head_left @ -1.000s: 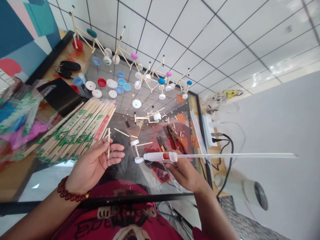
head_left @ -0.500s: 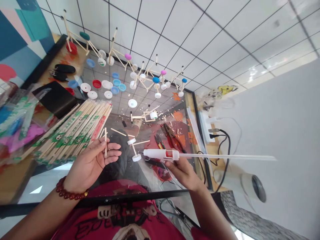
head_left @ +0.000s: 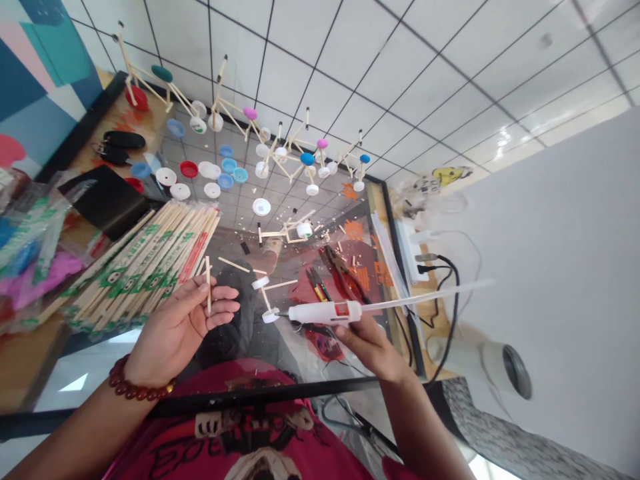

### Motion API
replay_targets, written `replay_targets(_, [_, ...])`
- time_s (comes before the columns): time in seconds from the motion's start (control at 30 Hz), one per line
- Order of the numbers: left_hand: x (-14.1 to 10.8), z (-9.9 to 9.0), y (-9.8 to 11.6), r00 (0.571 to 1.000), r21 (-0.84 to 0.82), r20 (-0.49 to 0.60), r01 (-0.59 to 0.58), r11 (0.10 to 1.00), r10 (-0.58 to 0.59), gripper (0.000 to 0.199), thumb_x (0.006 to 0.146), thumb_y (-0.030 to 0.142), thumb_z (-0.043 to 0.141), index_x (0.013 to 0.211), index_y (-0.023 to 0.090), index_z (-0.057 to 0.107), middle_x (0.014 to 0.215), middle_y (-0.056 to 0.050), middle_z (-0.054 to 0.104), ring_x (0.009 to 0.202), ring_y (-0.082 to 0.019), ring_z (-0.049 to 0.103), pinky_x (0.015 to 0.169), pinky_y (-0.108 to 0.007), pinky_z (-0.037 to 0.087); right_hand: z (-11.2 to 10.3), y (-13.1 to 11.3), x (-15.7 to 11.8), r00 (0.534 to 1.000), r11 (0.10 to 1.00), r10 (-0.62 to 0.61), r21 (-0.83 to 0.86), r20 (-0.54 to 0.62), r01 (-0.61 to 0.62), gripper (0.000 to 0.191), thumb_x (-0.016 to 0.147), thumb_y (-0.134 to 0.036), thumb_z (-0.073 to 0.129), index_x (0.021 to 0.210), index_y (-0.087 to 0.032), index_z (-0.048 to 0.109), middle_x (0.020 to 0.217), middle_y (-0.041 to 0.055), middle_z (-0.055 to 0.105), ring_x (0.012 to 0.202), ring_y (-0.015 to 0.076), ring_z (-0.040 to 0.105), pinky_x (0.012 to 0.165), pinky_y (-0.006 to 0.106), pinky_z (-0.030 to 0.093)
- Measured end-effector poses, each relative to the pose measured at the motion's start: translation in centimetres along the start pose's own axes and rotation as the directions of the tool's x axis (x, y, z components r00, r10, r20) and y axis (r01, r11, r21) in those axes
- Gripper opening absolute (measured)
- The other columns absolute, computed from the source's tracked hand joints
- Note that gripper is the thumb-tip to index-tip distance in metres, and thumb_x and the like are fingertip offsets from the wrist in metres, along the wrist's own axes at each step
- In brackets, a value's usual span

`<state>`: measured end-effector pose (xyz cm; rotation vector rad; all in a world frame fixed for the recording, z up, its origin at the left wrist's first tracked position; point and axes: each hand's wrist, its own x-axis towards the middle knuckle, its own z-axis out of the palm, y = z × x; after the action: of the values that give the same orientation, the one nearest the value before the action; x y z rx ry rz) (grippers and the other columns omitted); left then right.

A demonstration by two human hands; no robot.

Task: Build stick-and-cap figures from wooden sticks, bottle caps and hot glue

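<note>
A short wooden stick (head_left: pixel 209 287) stands upright between the thumb and fingers of my left hand (head_left: pixel 187 313), palm up, the other fingers spread. My right hand (head_left: pixel 367 340) is wrapped round a white glue gun (head_left: pixel 317 312), with a long clear glue stick (head_left: pixel 425 295) coming out of its back. The gun's tip is at the lower white cap (head_left: pixel 271 315) of a small piece made of sticks and two caps; whether it touches I cannot tell. The upper white cap (head_left: pixel 260 283) lies nearer the loose sticks (head_left: pixel 233 265).
Wrapped chopsticks (head_left: pixel 145 267) lie at left. Stick-and-cap models (head_left: pixel 280 157) stand at the back, beside loose coloured caps (head_left: pixel 229 166). Pliers (head_left: pixel 343 270) and cutters (head_left: pixel 319 283) lie right of centre. A power strip (head_left: pixel 411 250) and black cable (head_left: pixel 456 300) are at right.
The glue gun's tip has come to the lower white cap, and its glue stick now tilts upward at the back. My left hand still holds the stick. The whole view has shifted slightly.
</note>
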<state>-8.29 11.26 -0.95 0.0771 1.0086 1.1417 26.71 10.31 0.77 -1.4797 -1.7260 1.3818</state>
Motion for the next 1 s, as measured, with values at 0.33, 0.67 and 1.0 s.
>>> replay_targets(0.33, [-0.2,0.1,0.2,0.999,0.03,0.003,-0.043,0.999,0.043,0.011,0.082,0.012,0.084,0.087,0.018,0.077,0.086,-0.008,0.085,0.077,-0.023,0.083,0.065,-0.027,0.07,-2.4,1.4,0.5,0.958,0.949,-0.004,0.3,-0.286,0.093,0.041,0.081,-0.063,0.088,0.098,-0.027,0.08,0.088,0.0063,0.081,0.078,0.0283,0.078,0.073,0.043,0.065])
replay_targets(0.67, [-0.4,1.0,0.3,0.996,0.144,-0.057,-0.066,0.987,0.075,0.017,0.076,0.016,0.088,0.082,0.019,0.073,0.082,-0.006,0.084,0.07,-0.022,0.081,0.063,-0.026,0.069,-10.6,5.6,9.7,0.653,0.997,0.013,0.061,-0.757,0.051,0.052,0.072,-0.06,0.08,0.106,-0.021,0.07,0.088,0.0035,0.072,0.077,0.0191,0.062,0.064,0.03,0.047])
replay_targets(1.0, [-0.8,0.6,-0.4,0.975,0.324,0.051,-0.222,0.92,0.218,0.031,0.07,0.035,0.099,0.085,0.022,0.076,0.076,-0.002,0.078,0.056,-0.014,0.067,0.051,-0.019,0.057,-11.1,7.8,13.5,0.705,0.965,-0.015,-0.194,-0.709,-0.175,0.066,0.084,-0.062,0.063,0.128,-0.014,0.071,0.121,0.0163,0.078,0.115,0.0333,0.068,0.102,0.051,0.055])
